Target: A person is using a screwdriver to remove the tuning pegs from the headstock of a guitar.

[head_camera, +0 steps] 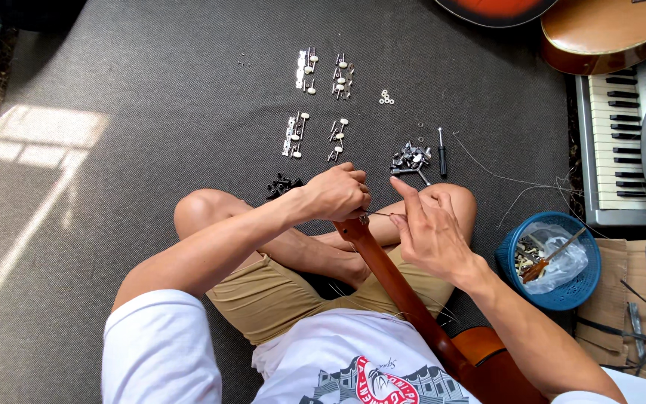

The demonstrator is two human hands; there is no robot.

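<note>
I sit cross-legged on a dark carpet with a brown guitar neck across my lap. My left hand is closed over the headstock end of the neck. My right hand is just to its right, with thumb and forefinger pinching a thin string that runs to the headstock. In front of my knees lie several sets of white-knobbed tuning machines, a pile of metal tuners, small black pegs and a black-handled screwdriver.
A blue basket with a plastic bag and tools stands at my right. Loose strings trail toward a keyboard. Two guitar bodies lie at the top right, and flattened cardboard at the right edge.
</note>
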